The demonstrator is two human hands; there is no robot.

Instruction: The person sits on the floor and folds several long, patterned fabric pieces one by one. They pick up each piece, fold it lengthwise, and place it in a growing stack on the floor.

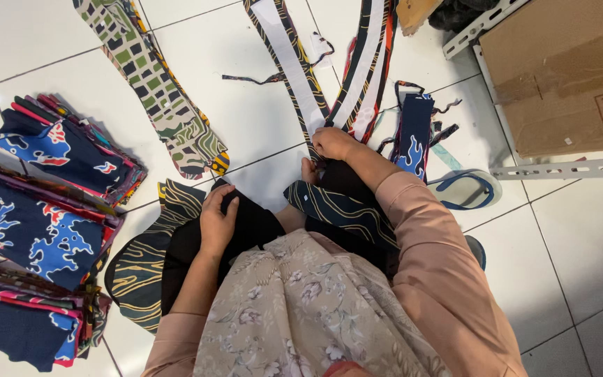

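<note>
Pinning black fabric [252,223] flat with our left hand [216,222], fingers spread, our right hand [334,143] pinches the striped strips [329,112] closed to keep them aligned.

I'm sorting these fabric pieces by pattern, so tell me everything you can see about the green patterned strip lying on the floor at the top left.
The green patterned strip is a long, curved cut of thin-looking fabric printed with green, cream and black blocks, with a yellow and orange edge at its lower end. It lies flat on the white tiled floor, running diagonally from the top edge down toward the middle. Neither hand touches it; its lower end is beside a black piece with gold wavy lines.
</note>
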